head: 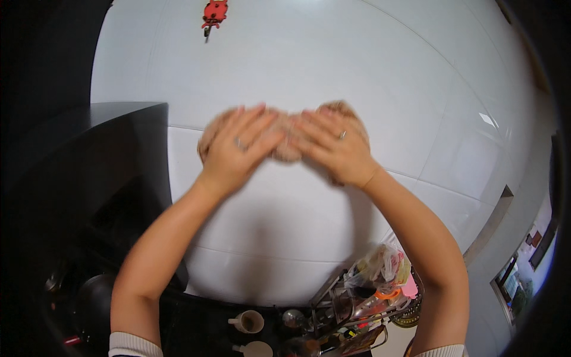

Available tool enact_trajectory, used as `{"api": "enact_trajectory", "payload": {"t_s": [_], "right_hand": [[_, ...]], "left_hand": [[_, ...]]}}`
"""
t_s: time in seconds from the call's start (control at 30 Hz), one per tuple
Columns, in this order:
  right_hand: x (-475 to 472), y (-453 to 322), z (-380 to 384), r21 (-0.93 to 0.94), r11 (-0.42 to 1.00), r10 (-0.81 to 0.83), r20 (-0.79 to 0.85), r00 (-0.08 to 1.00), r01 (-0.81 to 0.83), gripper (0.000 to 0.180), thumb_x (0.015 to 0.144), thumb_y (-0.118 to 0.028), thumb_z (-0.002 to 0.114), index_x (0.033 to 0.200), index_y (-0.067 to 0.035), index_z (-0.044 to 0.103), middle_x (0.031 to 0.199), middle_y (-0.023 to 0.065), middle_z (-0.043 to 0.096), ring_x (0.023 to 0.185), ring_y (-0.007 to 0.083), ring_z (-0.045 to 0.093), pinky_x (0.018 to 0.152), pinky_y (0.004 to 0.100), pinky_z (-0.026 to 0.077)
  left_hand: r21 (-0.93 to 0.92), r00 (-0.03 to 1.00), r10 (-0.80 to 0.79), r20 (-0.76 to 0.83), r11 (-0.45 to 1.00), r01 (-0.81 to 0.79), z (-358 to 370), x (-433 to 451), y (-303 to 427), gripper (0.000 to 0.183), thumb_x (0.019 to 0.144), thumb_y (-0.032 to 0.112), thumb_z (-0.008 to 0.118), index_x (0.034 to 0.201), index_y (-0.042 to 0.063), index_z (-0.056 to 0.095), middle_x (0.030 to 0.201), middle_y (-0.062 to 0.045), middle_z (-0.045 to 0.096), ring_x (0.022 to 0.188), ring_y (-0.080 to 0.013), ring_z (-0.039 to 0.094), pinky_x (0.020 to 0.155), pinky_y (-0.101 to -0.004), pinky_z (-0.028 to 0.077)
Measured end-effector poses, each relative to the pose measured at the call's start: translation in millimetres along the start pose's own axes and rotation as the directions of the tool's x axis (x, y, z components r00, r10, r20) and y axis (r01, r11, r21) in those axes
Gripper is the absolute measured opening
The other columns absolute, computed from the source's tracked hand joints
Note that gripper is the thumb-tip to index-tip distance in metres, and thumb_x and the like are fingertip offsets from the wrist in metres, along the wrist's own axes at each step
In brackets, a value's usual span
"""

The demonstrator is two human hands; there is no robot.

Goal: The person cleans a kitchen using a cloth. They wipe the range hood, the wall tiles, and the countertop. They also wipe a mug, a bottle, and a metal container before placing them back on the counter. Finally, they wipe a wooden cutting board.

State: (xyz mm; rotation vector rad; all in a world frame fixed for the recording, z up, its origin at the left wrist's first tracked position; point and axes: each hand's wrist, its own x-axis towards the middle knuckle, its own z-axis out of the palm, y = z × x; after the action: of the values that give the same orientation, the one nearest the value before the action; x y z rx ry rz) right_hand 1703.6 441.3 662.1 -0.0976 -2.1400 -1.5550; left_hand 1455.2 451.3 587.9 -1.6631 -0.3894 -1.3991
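Observation:
A bunched light-brown cloth [287, 154] lies against the white tiled wall [290, 214], blurred by motion. My left hand [243, 140] presses on its left part, with the fingers spread over it. On the cloth's right part rests my right hand [337, 143], likewise flat, its fingertips close to those of the left. Each hand wears a ring. The palms and the cloth beneath them are hidden.
A dark range hood or cabinet [89, 178] juts out at left. Below, a black counter [196, 325] carries a cup [250, 322], a glass jar [293, 319] and a metal rack [341, 308] with plastic bags [379, 270]. A red hook [215, 12] hangs high on the wall.

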Motion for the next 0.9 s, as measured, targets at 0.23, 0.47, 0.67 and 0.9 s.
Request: {"api": "enact_trajectory", "payload": {"t_s": [0.23,0.47,0.67,0.9], "right_hand": [[19.8,94.3,-2.3,-0.116,0.860,0.433,-0.349,0.831,-0.497,0.045,0.090,-0.008,0.061,0.131,-0.024,0.063,0.137,-0.0005,0.059,0.133,0.0293,0.050,0.115,0.0507,0.027],[-73.2,169.1,-48.0,-0.270,0.710,0.538,-0.386,0.749,-0.650,0.051,0.095,-0.011,0.054,0.141,-0.033,0.055,0.145,-0.0025,0.055,0.138,0.0277,0.044,0.117,0.0520,0.021],[-171.2,121.4,-76.3,-0.108,0.697,0.637,-0.358,0.682,-0.708,0.042,0.096,-0.004,0.049,0.137,-0.010,0.058,0.147,0.0076,0.053,0.138,0.0352,0.042,0.118,0.0434,0.028],[-232.8,23.4,-72.7,-0.070,0.644,0.740,-0.194,0.644,-0.762,0.051,0.091,-0.018,0.060,0.141,-0.008,0.054,0.159,0.0152,0.034,0.149,0.0425,0.020,0.121,0.0534,0.016]], "left_hand": [[0.190,0.953,0.063,-0.296,0.982,-0.006,69.8,166.6,-41.2,0.038,0.086,0.009,0.066,0.123,0.016,0.066,0.128,-0.010,0.064,0.129,-0.0387,0.050,0.111,-0.0564,0.033],[0.111,0.919,-0.368,0.143,0.929,0.354,116.2,228.6,81.3,0.060,0.096,0.037,0.058,0.152,0.021,0.042,0.160,-0.013,0.031,0.147,-0.0408,0.026,0.121,-0.0511,0.025],[-0.023,0.942,0.161,-0.294,0.984,-0.175,209.4,208.8,130.1,0.034,0.087,0.022,0.062,0.118,0.010,0.067,0.124,-0.010,0.064,0.122,-0.0325,0.052,0.109,-0.0515,0.036],[-0.357,0.991,0.128,-0.039,0.924,-0.133,179.5,136.8,160.4,0.029,0.086,0.016,0.061,0.114,0.012,0.067,0.125,-0.007,0.061,0.123,-0.0297,0.052,0.108,-0.0462,0.040]]}}
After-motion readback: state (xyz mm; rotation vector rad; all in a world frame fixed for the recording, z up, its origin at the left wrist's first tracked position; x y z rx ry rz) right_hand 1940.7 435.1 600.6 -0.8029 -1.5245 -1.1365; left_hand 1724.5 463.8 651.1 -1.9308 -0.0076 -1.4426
